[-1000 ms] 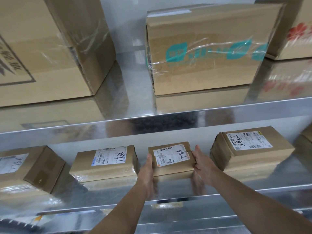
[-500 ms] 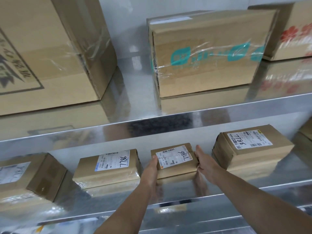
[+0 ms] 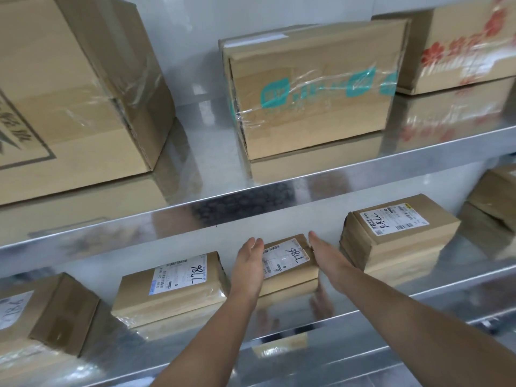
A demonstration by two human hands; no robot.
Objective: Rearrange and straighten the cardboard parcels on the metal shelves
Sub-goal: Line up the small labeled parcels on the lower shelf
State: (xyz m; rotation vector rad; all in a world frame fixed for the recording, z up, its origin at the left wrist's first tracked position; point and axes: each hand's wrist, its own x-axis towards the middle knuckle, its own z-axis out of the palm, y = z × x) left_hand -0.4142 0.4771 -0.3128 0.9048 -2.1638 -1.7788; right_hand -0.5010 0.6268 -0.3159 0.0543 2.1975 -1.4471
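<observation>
Both bare forearms reach in from the lower edge over the lower shiny metal shelf (image 3: 458, 275). Left hand (image 3: 248, 263) and right hand (image 3: 328, 261) are flat, fingers straight, palms facing each other. Each presses one side of the small brown cardboard parcel with a white label marked "98LL" (image 3: 287, 263), which sits mid-shelf between them.

Just left lies a flat taped cardboard parcel with a similar label (image 3: 170, 286). To the right sits a thicker cardboard parcel labelled "7786" (image 3: 396, 233).

On the upper metal shelf (image 3: 363, 174) stand a large cardboard box with teal print (image 3: 315, 88), a larger plain-sided cardboard carton (image 3: 69, 93) and a red-flowered cardboard box (image 3: 460, 48).
</observation>
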